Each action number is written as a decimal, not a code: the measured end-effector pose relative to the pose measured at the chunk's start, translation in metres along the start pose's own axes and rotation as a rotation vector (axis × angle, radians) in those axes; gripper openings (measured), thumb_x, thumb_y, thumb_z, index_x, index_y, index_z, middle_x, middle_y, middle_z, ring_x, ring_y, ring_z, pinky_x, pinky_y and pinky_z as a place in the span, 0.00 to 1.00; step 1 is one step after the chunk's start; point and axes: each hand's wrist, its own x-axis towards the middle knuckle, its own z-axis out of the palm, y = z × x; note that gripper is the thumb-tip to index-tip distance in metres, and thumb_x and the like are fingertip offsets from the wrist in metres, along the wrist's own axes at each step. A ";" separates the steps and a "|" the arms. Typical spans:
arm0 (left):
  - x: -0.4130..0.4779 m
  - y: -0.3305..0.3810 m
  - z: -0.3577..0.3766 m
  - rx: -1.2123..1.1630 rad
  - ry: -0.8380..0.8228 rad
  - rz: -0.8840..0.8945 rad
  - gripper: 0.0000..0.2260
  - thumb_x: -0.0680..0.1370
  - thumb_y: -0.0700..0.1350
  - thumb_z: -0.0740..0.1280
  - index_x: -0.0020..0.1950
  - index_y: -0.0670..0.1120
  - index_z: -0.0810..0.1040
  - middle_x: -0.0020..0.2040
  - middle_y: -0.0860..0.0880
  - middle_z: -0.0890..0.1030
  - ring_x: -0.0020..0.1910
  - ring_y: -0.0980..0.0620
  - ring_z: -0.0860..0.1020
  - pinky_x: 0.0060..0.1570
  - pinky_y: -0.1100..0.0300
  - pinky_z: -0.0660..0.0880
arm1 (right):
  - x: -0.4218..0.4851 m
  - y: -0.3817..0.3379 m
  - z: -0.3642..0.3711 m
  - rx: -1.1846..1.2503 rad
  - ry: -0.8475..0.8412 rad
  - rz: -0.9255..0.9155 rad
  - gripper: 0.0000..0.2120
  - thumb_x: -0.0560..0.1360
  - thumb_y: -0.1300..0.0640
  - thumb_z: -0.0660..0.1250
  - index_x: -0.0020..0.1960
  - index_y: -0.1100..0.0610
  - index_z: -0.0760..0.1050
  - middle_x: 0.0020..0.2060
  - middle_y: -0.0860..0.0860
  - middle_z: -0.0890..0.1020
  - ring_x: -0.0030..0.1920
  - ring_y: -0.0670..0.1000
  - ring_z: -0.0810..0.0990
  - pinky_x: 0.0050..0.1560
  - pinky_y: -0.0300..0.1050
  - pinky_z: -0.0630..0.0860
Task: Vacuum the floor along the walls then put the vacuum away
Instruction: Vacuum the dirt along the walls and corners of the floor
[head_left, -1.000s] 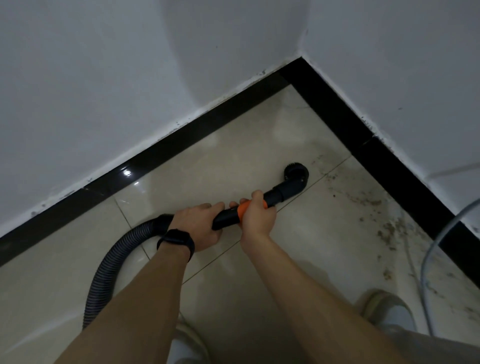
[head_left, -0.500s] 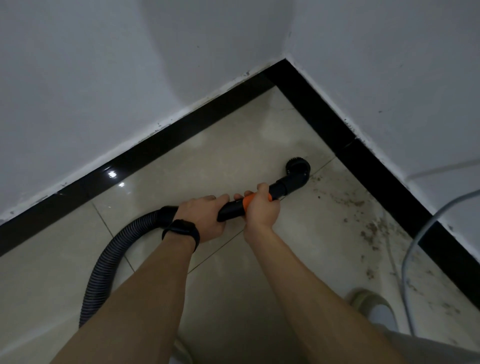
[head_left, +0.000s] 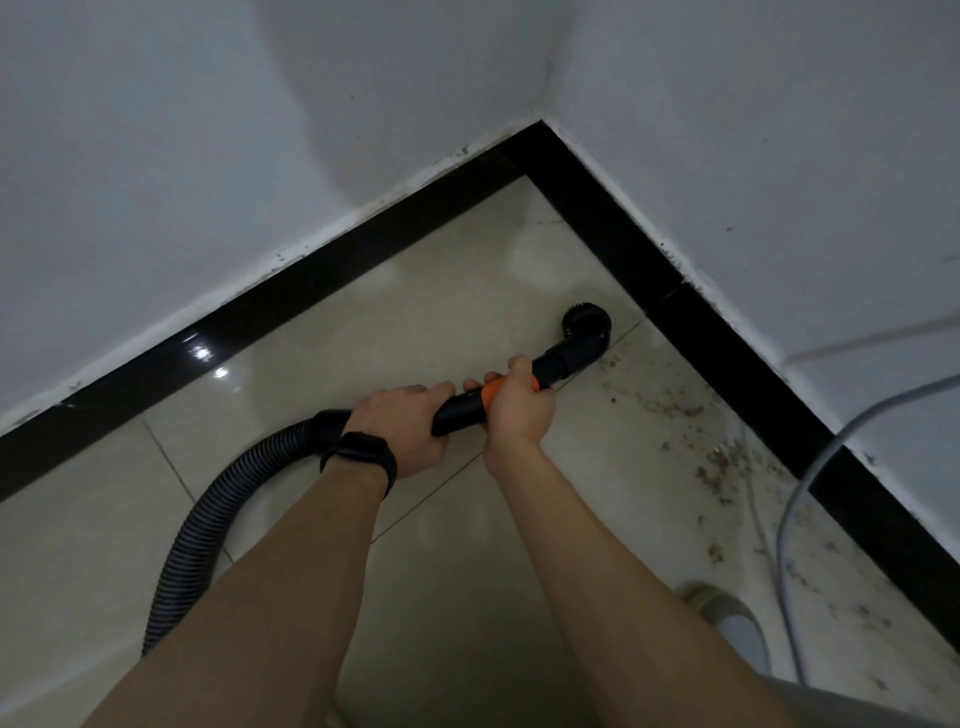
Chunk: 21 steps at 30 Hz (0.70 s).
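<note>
left hand (head_left: 402, 423): wrapped around the black vacuum wand (head_left: 462, 413) at the hose end, fingers curled over the top, dark band (head_left: 361, 457) on the wrist

right hand (head_left: 519, 410): gripping the same wand a bit further up, right on the orange collar (head_left: 491, 392), thumb and fingers closed round it

brush head (head_left: 587, 327): round black nozzle sticking out past the right hand, sitting on the floor just beside the right-side skirting, close to the corner

hose (head_left: 208, 525): ribbed grey-black, loops back from the left hand down toward the bottom left

floor (head_left: 389, 312): glossy beige tiles, pretty grubby; brown crumbs and dust (head_left: 727, 457) scattered along the right wall, behind the nozzle

room: white walls meeting in a corner, shiny black skirting (head_left: 737, 364) all along

other stuff: thin grey cable (head_left: 795, 499) curving down on the right, light shoe (head_left: 727, 618) at bottom right
</note>
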 end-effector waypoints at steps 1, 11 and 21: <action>0.002 0.001 0.000 -0.004 -0.002 0.001 0.10 0.74 0.50 0.64 0.53 0.57 0.65 0.39 0.54 0.73 0.38 0.48 0.75 0.36 0.57 0.71 | 0.001 -0.001 0.000 -0.001 0.004 -0.003 0.05 0.80 0.56 0.66 0.52 0.56 0.72 0.33 0.52 0.81 0.29 0.53 0.84 0.33 0.46 0.80; 0.032 0.024 -0.004 0.006 -0.022 0.053 0.12 0.73 0.50 0.64 0.48 0.58 0.61 0.39 0.54 0.71 0.37 0.48 0.72 0.37 0.57 0.68 | 0.022 -0.024 -0.011 0.025 0.040 -0.029 0.06 0.80 0.56 0.66 0.54 0.57 0.73 0.34 0.53 0.81 0.30 0.52 0.84 0.35 0.46 0.80; 0.052 0.039 -0.009 -0.103 -0.050 0.042 0.11 0.70 0.48 0.65 0.42 0.58 0.63 0.33 0.56 0.71 0.33 0.49 0.74 0.30 0.60 0.63 | 0.041 -0.046 -0.011 -0.001 0.082 -0.055 0.05 0.79 0.57 0.66 0.47 0.57 0.73 0.29 0.52 0.80 0.27 0.52 0.82 0.33 0.46 0.80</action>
